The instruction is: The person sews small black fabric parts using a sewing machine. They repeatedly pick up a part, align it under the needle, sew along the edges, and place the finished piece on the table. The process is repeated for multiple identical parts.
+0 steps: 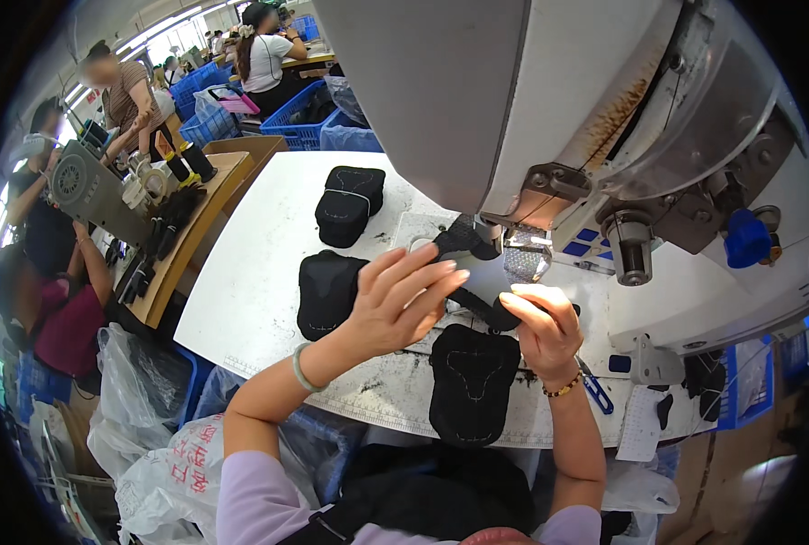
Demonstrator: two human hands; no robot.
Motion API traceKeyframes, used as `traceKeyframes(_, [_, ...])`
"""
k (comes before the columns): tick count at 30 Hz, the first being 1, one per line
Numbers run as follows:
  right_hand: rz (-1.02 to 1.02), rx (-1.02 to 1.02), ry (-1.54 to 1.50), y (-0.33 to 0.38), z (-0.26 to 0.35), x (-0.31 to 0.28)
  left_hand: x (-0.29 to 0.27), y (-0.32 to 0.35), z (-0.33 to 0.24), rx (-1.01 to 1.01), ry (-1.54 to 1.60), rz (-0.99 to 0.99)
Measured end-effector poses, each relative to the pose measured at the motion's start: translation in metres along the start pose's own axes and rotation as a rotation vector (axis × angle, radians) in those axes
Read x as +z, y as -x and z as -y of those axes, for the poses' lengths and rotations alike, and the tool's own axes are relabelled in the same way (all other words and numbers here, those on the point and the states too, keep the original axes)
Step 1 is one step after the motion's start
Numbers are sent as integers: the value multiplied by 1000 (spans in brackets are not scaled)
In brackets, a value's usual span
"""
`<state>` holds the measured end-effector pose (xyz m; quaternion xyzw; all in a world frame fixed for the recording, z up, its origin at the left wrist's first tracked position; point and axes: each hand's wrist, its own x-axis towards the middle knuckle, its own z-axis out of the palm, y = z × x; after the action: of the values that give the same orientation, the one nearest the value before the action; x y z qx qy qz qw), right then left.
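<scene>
A curved black fabric piece lies in front of the sewing machine head. My right hand pinches its end between thumb and fingers. Hovering left of the needle area, my left hand has its fingers stretched out and apart; its fingertips are close to another black part under the machine, and I cannot tell if they touch. One stack of black cut pieces with light stitch lines sits nearest me, between my forearms. Two more, a middle stack and a strapped far stack, stand to the left.
The white table carries dark lint. A blue-handled cutter lies right of my right wrist, near a white paper sheet. Plastic bags crowd the table's left front edge. Co-workers and blue crates are beyond, at far left.
</scene>
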<state>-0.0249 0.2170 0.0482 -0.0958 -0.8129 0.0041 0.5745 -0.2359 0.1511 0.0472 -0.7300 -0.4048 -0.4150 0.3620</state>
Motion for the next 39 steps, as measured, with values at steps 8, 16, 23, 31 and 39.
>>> traceKeyframes(8, [-25, 2, -35, -2, 0, 1, 5, -12, -3, 2, 85, 7])
traceKeyframes(16, [-65, -36, 145, -3, -2, -7, -2, -39, -10, 143, 257, 163])
traceKeyframes(23, [150, -14, 46, -2, -10, -26, -11, -57, -5, 283, 264, 238])
traceKeyframes(31, [175, 6, 77, -5, -8, -26, -7, -54, -7, 200, 294, 221])
traceKeyframes(39, [161, 10, 175, -7, -5, -20, 0, -57, 2, 151, 346, 190])
